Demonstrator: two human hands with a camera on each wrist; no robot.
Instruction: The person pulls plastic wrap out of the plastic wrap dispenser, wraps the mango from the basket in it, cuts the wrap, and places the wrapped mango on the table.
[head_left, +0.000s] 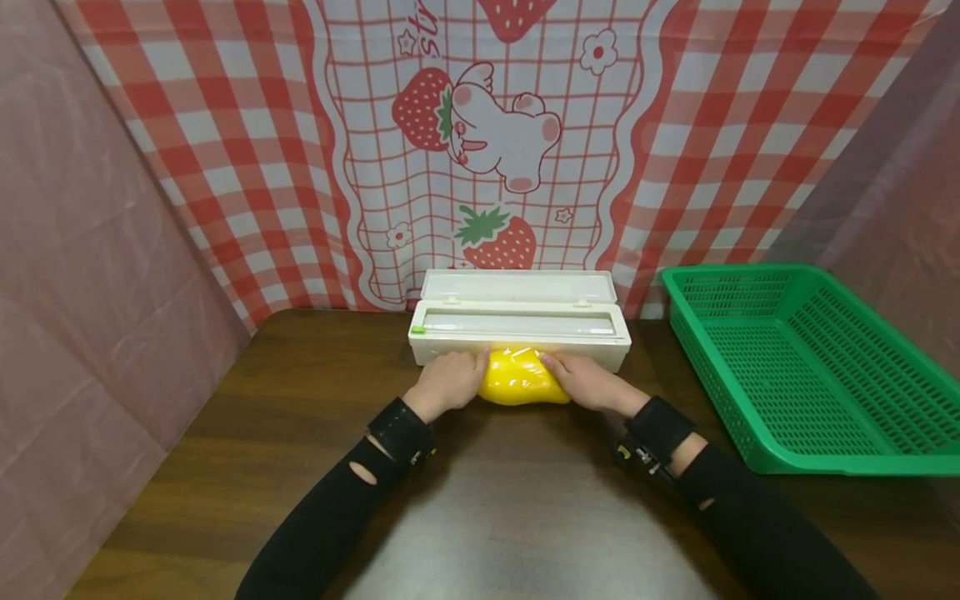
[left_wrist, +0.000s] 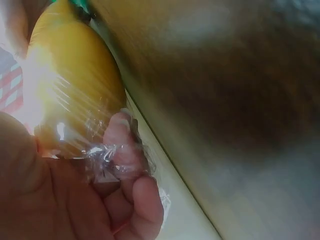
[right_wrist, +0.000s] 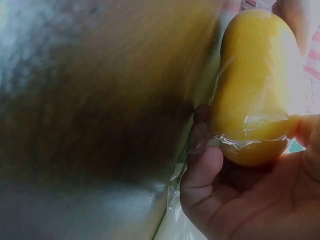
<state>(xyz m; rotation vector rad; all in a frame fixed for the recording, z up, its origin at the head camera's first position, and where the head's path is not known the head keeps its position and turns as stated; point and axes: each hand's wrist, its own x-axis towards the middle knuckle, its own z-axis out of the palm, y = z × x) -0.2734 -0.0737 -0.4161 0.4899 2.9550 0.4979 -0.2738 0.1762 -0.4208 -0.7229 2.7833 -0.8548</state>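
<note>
A glossy yellow mango (head_left: pixel 522 377) wrapped in clear cling film is held between both hands, above the table and in front of a white cling film dispenser (head_left: pixel 517 343). At its left end my left hand (head_left: pixel 450 383) grips it, with the thumb on top. In the left wrist view, bunched film (left_wrist: pixel 107 155) lies against the curled fingers. My right hand (head_left: pixel 592 382) holds the other end, thumb on top and fingers curled below. Film stretches tight over the mango (right_wrist: pixel 255 85) in the right wrist view. The dispenser's lid (head_left: pixel 517 286) stands raised at the back.
A green plastic basket (head_left: pixel 757 433) stands at the right of the brown wooden table (head_left: pixel 495 517). Behind the dispenser hangs a red-and-white checked cloth (head_left: pixel 247 150) with strawberry prints. Pink fabric (head_left: pixel 90 292) borders the left side. A small green slider (head_left: pixel 417 330) sits on the dispenser's left end.
</note>
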